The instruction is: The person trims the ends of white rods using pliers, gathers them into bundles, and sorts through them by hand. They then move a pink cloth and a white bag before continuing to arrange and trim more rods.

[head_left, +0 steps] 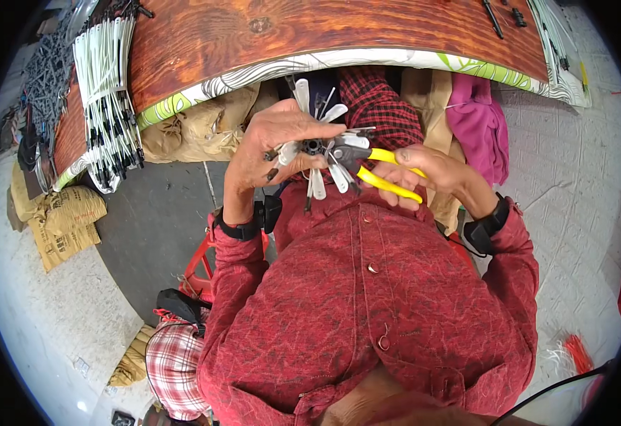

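My left hand (264,145) is closed around a black round hub (313,146) with several flat white paddle-shaped pieces (336,112) and thin black-tipped rods spreading out from it. My right hand (431,170) grips a pair of yellow-handled pliers (390,187), its fingers around the handles, which stand apart. The dark jaws point left and reach the hub's right side, among the white pieces. Whether they bite on anything is hidden. Both hands are held in front of my chest, below the table's near edge.
A reddish wooden tabletop (268,35) with a patterned cover along its edge lies ahead. On its left hangs a tied bundle of white rods with black ends (108,92), beside a heap of grey parts (44,78). Purple cloth (477,128) hangs right; brown sacks (69,220) lie left.
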Demonstrator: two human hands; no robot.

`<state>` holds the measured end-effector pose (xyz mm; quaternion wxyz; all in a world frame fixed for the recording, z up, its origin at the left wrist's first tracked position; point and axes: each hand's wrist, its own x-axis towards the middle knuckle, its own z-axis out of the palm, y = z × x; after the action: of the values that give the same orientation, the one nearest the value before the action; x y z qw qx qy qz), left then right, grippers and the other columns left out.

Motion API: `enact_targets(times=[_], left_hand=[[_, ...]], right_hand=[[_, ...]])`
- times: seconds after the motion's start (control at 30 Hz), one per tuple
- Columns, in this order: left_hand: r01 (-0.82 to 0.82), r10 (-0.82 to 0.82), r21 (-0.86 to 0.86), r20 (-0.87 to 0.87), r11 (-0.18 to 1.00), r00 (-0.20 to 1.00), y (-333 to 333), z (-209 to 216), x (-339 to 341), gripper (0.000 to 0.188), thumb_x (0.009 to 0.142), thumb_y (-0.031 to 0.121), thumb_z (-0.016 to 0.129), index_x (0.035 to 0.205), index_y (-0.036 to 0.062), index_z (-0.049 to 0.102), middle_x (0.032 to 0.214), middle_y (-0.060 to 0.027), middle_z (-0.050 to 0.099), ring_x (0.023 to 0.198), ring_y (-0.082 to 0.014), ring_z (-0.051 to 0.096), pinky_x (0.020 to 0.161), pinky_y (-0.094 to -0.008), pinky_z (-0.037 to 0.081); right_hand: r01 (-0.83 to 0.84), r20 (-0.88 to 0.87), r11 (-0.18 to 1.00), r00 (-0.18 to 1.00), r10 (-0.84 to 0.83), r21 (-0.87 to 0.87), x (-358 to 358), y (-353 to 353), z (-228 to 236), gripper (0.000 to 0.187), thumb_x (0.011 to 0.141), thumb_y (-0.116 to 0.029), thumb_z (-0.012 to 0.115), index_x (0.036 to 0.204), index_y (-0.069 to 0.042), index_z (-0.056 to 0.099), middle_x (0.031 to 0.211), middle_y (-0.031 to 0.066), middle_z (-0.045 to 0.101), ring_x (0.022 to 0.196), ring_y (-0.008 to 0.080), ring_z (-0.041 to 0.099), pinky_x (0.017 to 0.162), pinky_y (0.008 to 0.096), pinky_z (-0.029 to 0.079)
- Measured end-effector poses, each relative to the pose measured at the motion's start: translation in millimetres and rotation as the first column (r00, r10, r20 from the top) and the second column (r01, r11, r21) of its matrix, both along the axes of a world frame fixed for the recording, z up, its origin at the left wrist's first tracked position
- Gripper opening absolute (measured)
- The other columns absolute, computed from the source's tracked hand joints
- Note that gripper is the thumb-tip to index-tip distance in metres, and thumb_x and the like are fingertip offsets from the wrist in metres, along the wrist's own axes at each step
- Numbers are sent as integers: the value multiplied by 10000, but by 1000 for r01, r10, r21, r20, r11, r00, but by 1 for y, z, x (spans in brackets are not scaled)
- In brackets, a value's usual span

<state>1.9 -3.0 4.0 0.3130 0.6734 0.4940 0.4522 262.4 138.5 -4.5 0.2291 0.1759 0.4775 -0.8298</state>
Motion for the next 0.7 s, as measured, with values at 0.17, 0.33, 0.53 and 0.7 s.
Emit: enact_targets(times=[0.17, 0.33, 0.53, 0.7], left_hand=[[-19, 18, -28, -2, 999, 1000, -3, 0, 2, 433, 659, 212, 819, 1064, 87, 732, 885, -66, 726, 714, -178, 574, 693, -300, 389], [-5, 5, 15, -13, 1000, 1000, 0, -1, -3, 428, 653, 202, 813, 1056, 84, 732, 883, -68, 724, 717, -179, 582, 694, -304, 393], [-47, 46, 19, 31, 999, 998, 2, -5, -8, 421, 661, 177, 796, 1065, 78, 726, 870, -73, 720, 715, -185, 588, 687, -310, 395], [-93, 93, 15, 17, 996, 996, 4, -5, -6, 416, 676, 161, 786, 1077, 72, 720, 856, -74, 717, 712, -185, 591, 682, -311, 390]], right_hand=[[-60, 19, 831, 996, 85, -553, -8, 8, -19, 602, 954, -517, 428, 1147, 38, 559, 748, 131, 640, 512, 178, 579, 478, 273, 461], [-91, 60, 995, 994, 93, -31, -10, 13, 11, 517, 910, -427, 584, 1166, 20, 540, 706, 105, 628, 555, 183, 604, 519, 283, 486], [181, -272, 531, 957, 97, 828, -9, 3, 44, 558, 767, -248, 760, 1199, 8, 518, 858, 103, 655, 548, 133, 560, 507, 266, 470], [479, -444, -66, 849, 286, 875, -7, 5, 43, 563, 765, -237, 774, 1216, -13, 521, 948, 71, 652, 654, 110, 565, 605, 260, 488]])
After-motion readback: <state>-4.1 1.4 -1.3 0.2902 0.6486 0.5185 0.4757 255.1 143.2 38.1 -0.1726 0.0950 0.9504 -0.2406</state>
